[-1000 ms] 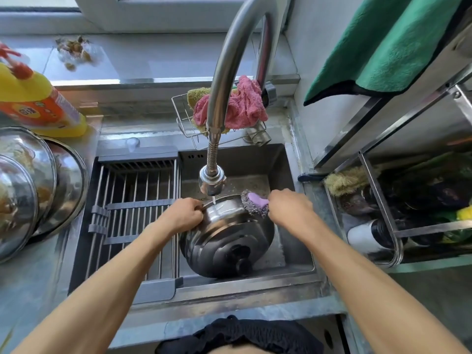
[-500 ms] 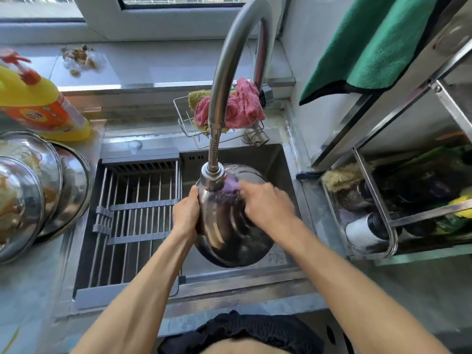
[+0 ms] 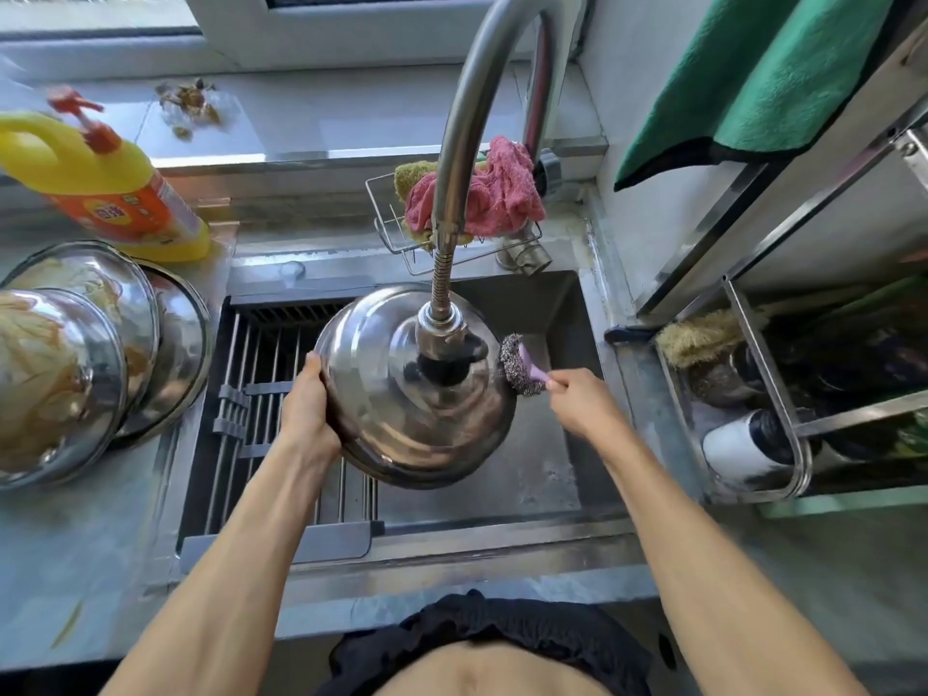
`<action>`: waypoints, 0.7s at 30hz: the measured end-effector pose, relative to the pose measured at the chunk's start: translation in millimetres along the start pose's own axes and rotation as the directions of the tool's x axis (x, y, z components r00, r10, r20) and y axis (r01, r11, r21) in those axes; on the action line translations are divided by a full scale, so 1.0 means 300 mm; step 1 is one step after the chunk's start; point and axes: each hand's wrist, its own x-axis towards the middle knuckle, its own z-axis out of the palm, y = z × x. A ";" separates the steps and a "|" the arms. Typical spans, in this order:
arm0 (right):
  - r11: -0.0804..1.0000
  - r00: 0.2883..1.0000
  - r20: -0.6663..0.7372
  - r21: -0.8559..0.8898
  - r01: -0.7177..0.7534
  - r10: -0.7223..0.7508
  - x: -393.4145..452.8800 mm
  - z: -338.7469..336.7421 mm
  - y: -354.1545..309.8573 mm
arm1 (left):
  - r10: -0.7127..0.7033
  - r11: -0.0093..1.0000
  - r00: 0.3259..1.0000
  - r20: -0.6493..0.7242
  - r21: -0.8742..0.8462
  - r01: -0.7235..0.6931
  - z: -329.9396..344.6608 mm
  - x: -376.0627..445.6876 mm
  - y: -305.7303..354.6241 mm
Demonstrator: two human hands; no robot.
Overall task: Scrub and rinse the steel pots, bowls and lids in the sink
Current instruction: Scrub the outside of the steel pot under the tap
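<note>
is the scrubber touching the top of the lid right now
No, the scrubber in the right hand sits off the right edge of the lid, which the left hand grips.

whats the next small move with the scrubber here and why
Probably bring the steel-wool scrubber back onto the lid. The right hand holds it by its purple handle at the lid's right edge, while the left hand grips the lid's left rim, domed side up, under the tap head, ready for scrubbing.
</note>
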 end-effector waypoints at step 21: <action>0.962 0.946 -0.198 -0.143 0.231 -0.256 -0.392 0.043 0.068 | 0.042 0.997 0.997 -0.058 -0.064 -0.046 0.149 -0.182 -0.194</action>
